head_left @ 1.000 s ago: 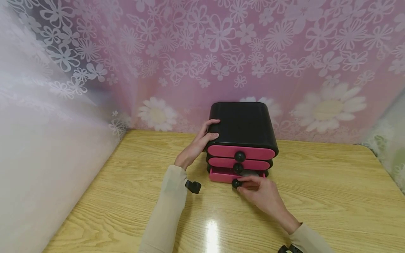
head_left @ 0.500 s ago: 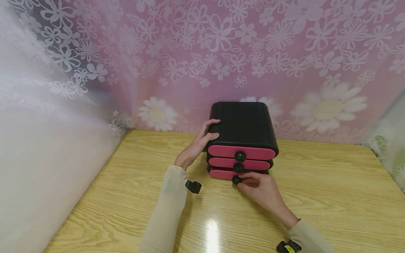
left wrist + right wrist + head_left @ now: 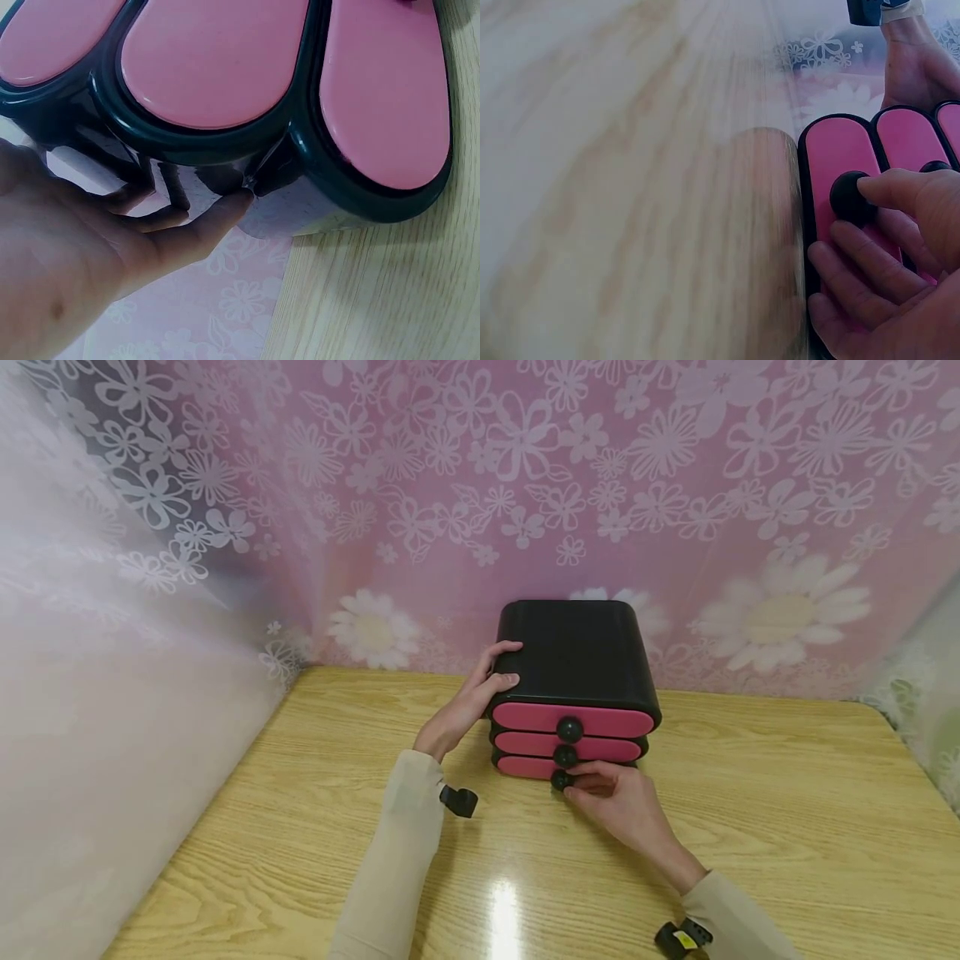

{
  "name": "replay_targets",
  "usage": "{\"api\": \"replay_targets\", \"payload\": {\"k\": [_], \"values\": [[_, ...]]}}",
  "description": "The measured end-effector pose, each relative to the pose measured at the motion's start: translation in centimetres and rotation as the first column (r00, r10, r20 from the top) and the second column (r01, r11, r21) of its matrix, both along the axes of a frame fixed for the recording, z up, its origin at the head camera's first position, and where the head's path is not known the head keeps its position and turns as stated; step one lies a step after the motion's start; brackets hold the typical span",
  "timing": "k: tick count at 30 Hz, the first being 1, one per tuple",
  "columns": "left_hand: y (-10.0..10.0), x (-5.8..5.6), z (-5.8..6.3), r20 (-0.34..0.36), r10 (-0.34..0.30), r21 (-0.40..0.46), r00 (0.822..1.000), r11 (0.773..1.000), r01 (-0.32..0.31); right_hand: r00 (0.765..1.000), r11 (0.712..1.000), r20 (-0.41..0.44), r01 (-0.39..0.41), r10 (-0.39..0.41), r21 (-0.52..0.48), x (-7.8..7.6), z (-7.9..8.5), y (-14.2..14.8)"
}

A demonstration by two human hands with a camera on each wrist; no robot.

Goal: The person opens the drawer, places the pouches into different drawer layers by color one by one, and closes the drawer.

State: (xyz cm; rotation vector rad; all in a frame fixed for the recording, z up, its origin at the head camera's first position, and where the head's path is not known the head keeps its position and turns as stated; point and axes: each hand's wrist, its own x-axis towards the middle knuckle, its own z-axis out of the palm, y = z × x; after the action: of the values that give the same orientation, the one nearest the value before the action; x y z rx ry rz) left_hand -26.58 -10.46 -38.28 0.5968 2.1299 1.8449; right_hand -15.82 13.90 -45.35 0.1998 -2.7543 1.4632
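Observation:
A small black cabinet [image 3: 573,652] with three pink drawer fronts stands on the table, each front bearing a round black knob. My right hand [image 3: 630,806] pinches the bottom drawer's knob [image 3: 851,198] between thumb and fingers, while its other fingers lie near the pink front [image 3: 841,146]. That bottom drawer looks flush with the ones above. Against the cabinet's left side rests my left hand [image 3: 468,697], its thumb and one finger showing over the top edge. In the left wrist view its fingers [image 3: 202,229] touch the glossy black side wall.
The wood-grain table [image 3: 315,827] extends left, right and in front of the cabinet. A pink flowered curtain [image 3: 450,510] hangs close behind it, and a pale sheet [image 3: 112,710] borders the left. Both wrists carry a black strap-on device [image 3: 459,802].
The bottom drawer, partly out a second ago, has slid inward until its front is flush. My right hand has moved forward with its knob; my left hand has stayed on the cabinet.

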Motion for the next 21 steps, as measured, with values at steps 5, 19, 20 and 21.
{"api": "replay_targets", "payload": {"k": [5,19,20,21], "values": [[-0.02,-0.01,0.00,0.000,-0.002,-0.002,1.000,1.000,0.002,1.000,1.000,-0.009,-0.003,0.003,-0.005,-0.13,0.09,0.05],[-0.05,0.01,-0.06,0.010,-0.010,-0.017,1.000,1.000,0.010,0.999,0.999,-0.032,0.005,-0.004,0.031,-0.14,-0.11,0.09],[-0.09,0.03,-0.07,0.010,-0.011,-0.020,1.000,1.000,0.011,0.999,0.999,-0.040,-0.002,0.003,0.032,-0.09,-0.13,0.11],[-0.14,0.08,-0.07,0.008,-0.011,-0.023,1.000,1.000,0.011,0.999,0.999,-0.050,-0.010,0.012,0.039,-0.04,-0.17,0.15]]}}
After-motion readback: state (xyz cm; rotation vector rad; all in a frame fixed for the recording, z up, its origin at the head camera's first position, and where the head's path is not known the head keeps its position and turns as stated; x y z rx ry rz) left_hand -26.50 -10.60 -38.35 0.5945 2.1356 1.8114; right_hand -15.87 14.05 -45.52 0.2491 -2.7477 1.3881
